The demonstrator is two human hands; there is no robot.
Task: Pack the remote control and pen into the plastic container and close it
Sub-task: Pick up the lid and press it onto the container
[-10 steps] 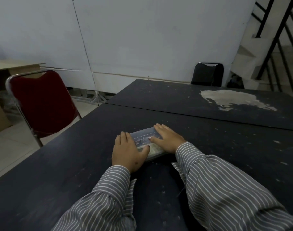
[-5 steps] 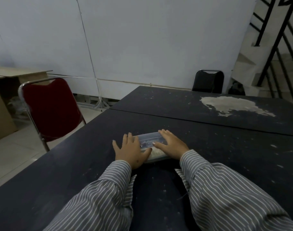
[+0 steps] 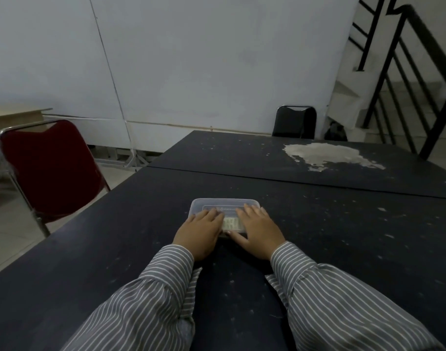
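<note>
On the dark tabletop (image 3: pixel 115 249) before you sits the lidded plastic container (image 3: pixel 224 204); your left hand (image 3: pixel 200 230) and right hand (image 3: pixel 258 230) press flat on it, each grip released, grasping nothing.

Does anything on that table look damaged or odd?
Yes: the far table has a pale patch where the dark surface appears worn or peeled away. The plastic container under both hands looks intact, lid on.
</note>
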